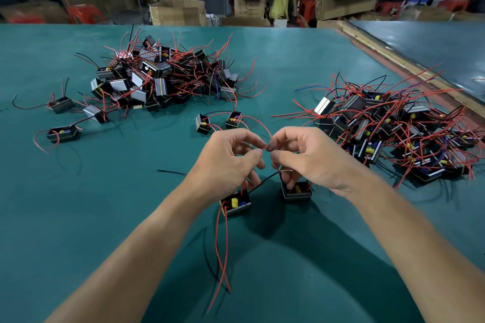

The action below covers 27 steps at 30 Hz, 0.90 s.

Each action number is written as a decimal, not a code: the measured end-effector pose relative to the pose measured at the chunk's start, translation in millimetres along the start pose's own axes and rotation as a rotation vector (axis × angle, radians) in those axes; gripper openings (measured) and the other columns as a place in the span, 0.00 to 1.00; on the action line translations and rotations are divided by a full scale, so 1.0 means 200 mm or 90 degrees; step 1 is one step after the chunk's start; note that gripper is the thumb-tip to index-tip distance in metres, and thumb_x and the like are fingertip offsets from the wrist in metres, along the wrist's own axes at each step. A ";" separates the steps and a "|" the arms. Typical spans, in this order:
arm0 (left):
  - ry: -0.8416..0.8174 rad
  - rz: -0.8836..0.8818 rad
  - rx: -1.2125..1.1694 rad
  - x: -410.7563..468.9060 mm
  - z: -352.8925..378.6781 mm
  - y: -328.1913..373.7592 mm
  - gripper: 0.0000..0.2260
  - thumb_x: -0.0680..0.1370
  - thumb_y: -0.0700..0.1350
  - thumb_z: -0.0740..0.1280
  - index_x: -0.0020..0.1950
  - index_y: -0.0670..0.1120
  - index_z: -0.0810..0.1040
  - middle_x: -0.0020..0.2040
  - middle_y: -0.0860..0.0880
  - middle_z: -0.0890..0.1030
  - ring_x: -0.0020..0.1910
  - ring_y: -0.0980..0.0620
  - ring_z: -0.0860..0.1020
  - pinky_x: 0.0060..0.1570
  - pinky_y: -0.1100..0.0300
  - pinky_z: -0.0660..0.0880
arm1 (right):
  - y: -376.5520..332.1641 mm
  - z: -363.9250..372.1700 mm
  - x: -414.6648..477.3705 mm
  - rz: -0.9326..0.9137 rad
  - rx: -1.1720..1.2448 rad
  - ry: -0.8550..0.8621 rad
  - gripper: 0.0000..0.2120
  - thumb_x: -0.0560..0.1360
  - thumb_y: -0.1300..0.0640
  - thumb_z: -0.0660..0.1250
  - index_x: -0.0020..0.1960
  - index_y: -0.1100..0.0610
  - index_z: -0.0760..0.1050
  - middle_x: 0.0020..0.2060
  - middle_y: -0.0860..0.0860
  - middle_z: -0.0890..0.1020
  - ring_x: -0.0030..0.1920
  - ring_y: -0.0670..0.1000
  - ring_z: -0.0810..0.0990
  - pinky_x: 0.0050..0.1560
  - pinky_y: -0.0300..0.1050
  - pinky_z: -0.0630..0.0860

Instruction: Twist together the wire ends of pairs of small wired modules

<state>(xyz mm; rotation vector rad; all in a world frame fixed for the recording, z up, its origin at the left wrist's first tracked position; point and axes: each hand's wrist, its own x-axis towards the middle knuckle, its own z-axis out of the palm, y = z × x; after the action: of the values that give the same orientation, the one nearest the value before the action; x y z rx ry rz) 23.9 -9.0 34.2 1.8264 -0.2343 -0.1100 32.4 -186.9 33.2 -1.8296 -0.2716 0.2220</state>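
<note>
Long red leads point(220, 257) trail toward the camera from a small black module point(236, 203) on the green bench point(105, 191), just below the left hand point(231, 157). A second module point(296, 190) sits beside it, under the right hand point(307, 157), whose lower fingers reach down to it. Both hands are raised above this pair and nearly touch. Each pinches the red wire ends point(266, 149) between thumb and forefinger, where the ends meet in the gap between the hands. A black wire point(262, 183) rises from the first module to a bare tip below the right hand. Two more modules point(203, 123) lie just beyond the hands. A large heap point(162, 76) lies far left, and another heap point(393, 134) to the right.
</note>
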 end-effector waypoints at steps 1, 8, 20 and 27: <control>0.000 -0.002 0.000 0.00 0.00 0.00 0.05 0.80 0.35 0.65 0.48 0.42 0.79 0.32 0.50 0.80 0.24 0.51 0.78 0.24 0.61 0.74 | 0.00 0.00 0.00 0.002 0.002 0.002 0.03 0.79 0.66 0.66 0.47 0.60 0.77 0.30 0.51 0.79 0.25 0.48 0.76 0.25 0.41 0.75; 0.002 -0.001 -0.013 0.00 0.00 0.01 0.03 0.80 0.36 0.66 0.48 0.40 0.79 0.32 0.49 0.80 0.24 0.51 0.78 0.24 0.61 0.74 | -0.01 0.01 0.00 -0.010 -0.016 0.006 0.07 0.80 0.61 0.66 0.43 0.58 0.78 0.28 0.49 0.79 0.25 0.48 0.75 0.26 0.41 0.75; 0.041 0.028 -0.069 0.00 0.00 0.00 0.06 0.77 0.37 0.70 0.41 0.41 0.83 0.32 0.46 0.80 0.24 0.52 0.75 0.27 0.58 0.77 | 0.01 0.02 0.00 -0.049 -0.045 -0.005 0.07 0.78 0.63 0.68 0.42 0.61 0.79 0.27 0.47 0.79 0.27 0.46 0.74 0.28 0.41 0.75; 0.047 0.021 -0.024 0.01 0.02 -0.01 0.07 0.78 0.38 0.68 0.40 0.40 0.80 0.27 0.46 0.76 0.23 0.53 0.73 0.28 0.60 0.75 | 0.00 0.03 -0.01 -0.072 -0.061 -0.027 0.10 0.78 0.62 0.68 0.39 0.55 0.79 0.26 0.45 0.77 0.26 0.44 0.71 0.27 0.37 0.71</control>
<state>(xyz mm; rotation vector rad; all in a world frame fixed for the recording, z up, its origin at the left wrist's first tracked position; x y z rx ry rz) 24.3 -12.6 32.0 1.7843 -0.2088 -0.0244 28.9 -182.4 32.1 -1.8984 -0.4211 0.1715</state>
